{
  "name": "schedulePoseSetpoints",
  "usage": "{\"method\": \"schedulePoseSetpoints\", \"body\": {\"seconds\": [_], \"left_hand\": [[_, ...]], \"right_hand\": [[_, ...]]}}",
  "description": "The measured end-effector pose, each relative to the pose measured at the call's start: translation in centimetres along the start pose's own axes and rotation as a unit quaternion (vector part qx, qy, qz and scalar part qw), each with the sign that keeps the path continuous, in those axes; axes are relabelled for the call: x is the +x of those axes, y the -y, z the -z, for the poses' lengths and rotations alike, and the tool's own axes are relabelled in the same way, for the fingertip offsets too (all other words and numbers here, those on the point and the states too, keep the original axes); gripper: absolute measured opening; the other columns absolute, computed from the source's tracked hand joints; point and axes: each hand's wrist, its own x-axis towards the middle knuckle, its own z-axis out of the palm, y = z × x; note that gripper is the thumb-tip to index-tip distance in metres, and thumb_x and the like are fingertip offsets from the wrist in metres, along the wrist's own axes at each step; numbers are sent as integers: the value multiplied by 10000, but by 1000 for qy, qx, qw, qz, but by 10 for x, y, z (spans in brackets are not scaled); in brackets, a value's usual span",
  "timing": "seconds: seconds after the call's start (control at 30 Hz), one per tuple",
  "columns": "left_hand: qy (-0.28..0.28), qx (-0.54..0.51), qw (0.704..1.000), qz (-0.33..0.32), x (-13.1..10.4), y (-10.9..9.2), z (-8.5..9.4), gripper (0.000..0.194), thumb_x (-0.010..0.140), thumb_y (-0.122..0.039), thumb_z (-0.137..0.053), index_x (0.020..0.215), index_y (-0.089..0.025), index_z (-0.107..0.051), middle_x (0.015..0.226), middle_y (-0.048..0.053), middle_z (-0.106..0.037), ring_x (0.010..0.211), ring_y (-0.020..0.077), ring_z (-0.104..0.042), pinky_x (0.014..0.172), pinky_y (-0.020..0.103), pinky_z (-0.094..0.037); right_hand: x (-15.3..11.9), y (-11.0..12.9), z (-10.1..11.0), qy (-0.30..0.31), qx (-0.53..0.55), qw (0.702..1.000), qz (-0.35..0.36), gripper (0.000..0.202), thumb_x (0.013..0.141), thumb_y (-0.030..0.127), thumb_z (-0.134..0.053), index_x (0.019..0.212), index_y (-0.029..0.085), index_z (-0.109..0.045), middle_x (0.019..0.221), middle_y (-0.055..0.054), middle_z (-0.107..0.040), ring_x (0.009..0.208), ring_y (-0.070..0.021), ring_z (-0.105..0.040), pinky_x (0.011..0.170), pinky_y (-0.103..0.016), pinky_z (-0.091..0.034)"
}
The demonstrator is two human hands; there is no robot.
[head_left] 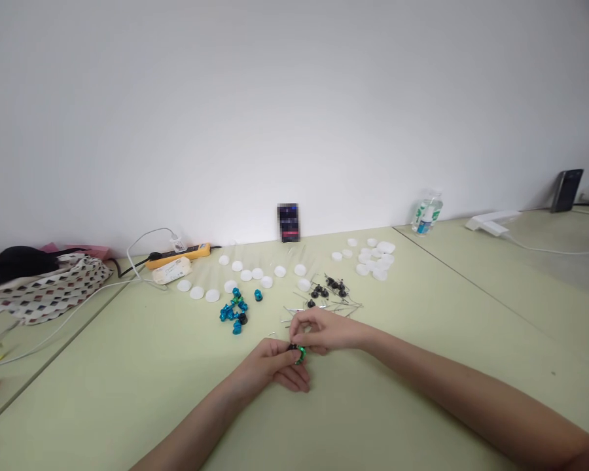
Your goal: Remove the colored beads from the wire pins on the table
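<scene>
Between thumb and fingers, my left hand [281,365] holds a small shiny green part [301,354] with a dark piece at its upper left. My right hand [318,330] meets it from the upper right, fingertips pinched at the dark piece; what they grip is too small to make out. Left of the hands lies a cluster of shiny blue parts [224,313], with a green and a black one among them. Just beyond my right hand are black round pieces [316,292] with thin wires or pins [346,307] scattered around them.
White round caps [212,296] on clear tubes lie behind the blue parts; more white caps [373,261] lie to the right. A phone [288,223] leans on the wall. A yellow power strip [196,252], patterned cloth [61,288] and cables are left, a clear bottle [427,214] right.
</scene>
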Motion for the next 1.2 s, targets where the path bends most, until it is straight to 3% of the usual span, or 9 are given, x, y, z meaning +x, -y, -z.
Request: {"method": "schedulePoseSetpoints", "body": {"seconds": [0.2,0.37,0.47,0.57,0.67,0.83,0.97,1.1,1.2], "left_hand": [[0,0,1000,2,0,0,0,330,770,-424,-584,823,-99,-612,793,117,-693,706,195,-675,641,267,-492],[5,0,1000,0,0,-1,0,330,774,-418,-582,843,-97,-615,801,118,-693,707,190,-675,649,267,-493],[0,0,1000,4,1,0,0,336,771,-428,-582,831,-98,-611,791,118,-693,704,192,-674,644,266,-493],[3,11,1000,3,0,-1,0,351,769,-438,-580,827,-94,-618,798,124,-693,702,191,-673,638,258,-491],[7,4,1000,0,0,-1,0,343,769,-427,-582,838,-94,-622,796,120,-692,700,188,-672,635,255,-491],[2,2,1000,2,0,-1,0,327,776,-423,-573,826,-101,-607,787,116,-692,700,196,-675,635,263,-490],[10,3,1000,0,0,-1,1,335,783,-415,-565,838,-88,-616,801,125,-691,709,196,-675,644,266,-495],[9,1,1000,1,0,0,2,335,786,-417,-564,817,-88,-620,787,123,-691,696,191,-674,628,255,-492],[14,1,1000,0,0,0,2,330,791,-408,-561,841,-89,-629,790,122,-692,695,190,-674,634,258,-493]], "right_hand": [[0,0,0,-21,1,1000,-14,363,790,477,-557,957,156,-527,722,20,-515,454,-32,-422,414,-163,-337],[0,1,0,3,5,1000,11,357,761,424,-619,988,165,-528,770,9,-538,538,-54,-496,484,-173,-390],[-1,1,0,-26,20,999,-21,367,788,482,-558,953,155,-525,720,20,-513,463,-34,-429,428,-164,-356],[-1,0,1,4,20,1000,-22,344,803,463,-547,911,137,-534,629,33,-491,469,-45,-424,441,-168,-352],[-1,0,2,14,2,1000,1,363,766,414,-618,1014,168,-518,722,21,-535,540,-62,-497,516,-189,-400],[-2,-1,0,-5,9,999,-44,366,814,498,-512,939,155,-521,618,49,-473,428,-35,-383,411,-166,-318],[-1,0,0,4,22,1000,-1,371,755,413,-631,1012,172,-515,817,5,-531,524,-40,-474,475,-170,-372],[0,0,1,-22,30,999,-28,347,800,474,-545,932,152,-534,687,24,-502,462,-41,-427,420,-168,-349],[-1,0,2,1,23,1000,-6,306,784,416,-593,928,150,-544,683,23,-525,505,-53,-479,487,-182,-396]]}}
